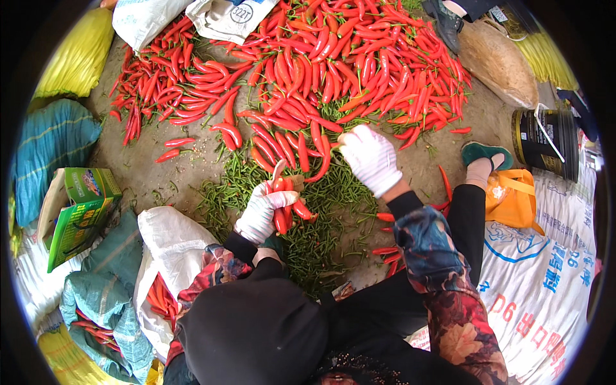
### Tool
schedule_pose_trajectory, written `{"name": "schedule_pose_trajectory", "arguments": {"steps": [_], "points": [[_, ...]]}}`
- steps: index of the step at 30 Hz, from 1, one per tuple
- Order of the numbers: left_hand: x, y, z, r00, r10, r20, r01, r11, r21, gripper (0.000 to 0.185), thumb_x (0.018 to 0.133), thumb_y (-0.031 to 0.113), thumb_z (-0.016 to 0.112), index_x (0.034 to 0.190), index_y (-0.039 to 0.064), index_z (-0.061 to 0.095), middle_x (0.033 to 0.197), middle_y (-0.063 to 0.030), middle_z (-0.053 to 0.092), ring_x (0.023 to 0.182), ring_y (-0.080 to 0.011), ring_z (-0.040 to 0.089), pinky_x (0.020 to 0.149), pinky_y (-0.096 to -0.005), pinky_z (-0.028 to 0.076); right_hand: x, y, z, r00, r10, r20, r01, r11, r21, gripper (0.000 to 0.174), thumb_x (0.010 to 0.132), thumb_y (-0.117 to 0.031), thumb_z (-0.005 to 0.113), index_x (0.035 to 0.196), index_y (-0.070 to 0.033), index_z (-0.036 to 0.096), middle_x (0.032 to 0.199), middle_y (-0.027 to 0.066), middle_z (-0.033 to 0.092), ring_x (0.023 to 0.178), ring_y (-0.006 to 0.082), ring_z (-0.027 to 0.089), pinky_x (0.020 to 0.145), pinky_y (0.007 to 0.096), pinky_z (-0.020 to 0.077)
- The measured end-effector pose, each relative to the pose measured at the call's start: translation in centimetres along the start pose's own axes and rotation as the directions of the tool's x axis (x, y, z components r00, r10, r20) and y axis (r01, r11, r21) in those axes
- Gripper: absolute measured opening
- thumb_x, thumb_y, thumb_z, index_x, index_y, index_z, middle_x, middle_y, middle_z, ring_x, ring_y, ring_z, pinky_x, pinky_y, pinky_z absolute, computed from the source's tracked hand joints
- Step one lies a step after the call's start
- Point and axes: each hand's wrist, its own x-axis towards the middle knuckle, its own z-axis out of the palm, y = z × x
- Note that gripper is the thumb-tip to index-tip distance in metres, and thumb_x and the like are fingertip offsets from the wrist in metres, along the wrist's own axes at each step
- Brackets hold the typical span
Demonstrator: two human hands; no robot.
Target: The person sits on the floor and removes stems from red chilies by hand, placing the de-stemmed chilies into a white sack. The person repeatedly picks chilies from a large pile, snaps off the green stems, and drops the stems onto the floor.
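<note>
My left hand [262, 211], in a white striped glove, is closed around several red chili peppers [286, 219] without visible stems, low over the litter of cut green stems [332, 250]. To its right and farther forward, my right hand [370, 159], gloved alike, pinches the green stem of one long curved red chili pepper [323, 163], which hangs down from the fingertips. A brownish piece of uncertain kind shows beside the left fingers. A large heap of red chilies with green stems [385, 72] spreads over the ground in front of both hands.
At the left are an open white woven sack [175, 231] and a teal sack [103, 298], both holding chilies, and a green cardboard box [86, 207]. A black bucket [544, 144], an orange bag [512, 197] and white printed sacks [529, 298] lie at the right. Another person's boot [443, 26] stands beside the heap.
</note>
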Motion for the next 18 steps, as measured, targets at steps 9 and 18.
{"name": "schedule_pose_trajectory", "arguments": {"steps": [9, 18], "points": [[-0.9, 1.3, 2.2, 0.989, 0.057, 0.135, -0.078, 0.984, 0.157, 0.060, 0.076, 0.008, 0.069, 0.131, -0.004, 0.047, 0.099, -0.0090, 0.065, 0.082, -0.0167, 0.064, 0.075, -0.0287, 0.052, -2.4, -6.0, -2.9, 0.992, -0.126, 0.000, 0.125, 0.990, 0.058, 0.012, 0.079, -0.017, 0.055, 0.088, -0.010, 0.057, 0.077, 0.0064, 0.050, 0.068, 0.0232, 0.058, 0.055, 0.0350, 0.0497], [-1.9, 2.0, 1.8, 0.946, -0.235, 0.222, 0.160, 0.936, 0.312, 0.030, 0.079, 0.008, 0.072, 0.106, 0.001, 0.063, 0.085, -0.0004, 0.065, 0.073, -0.0083, 0.059, 0.067, -0.0222, 0.046, -2.9, -8.9, -2.7, 0.945, 0.227, 0.237, -0.326, 0.735, 0.595, 0.019, 0.080, -0.021, 0.063, 0.086, -0.003, 0.065, 0.083, 0.0124, 0.061, 0.072, 0.0293, 0.062, 0.065, 0.0379, 0.0507]]}}
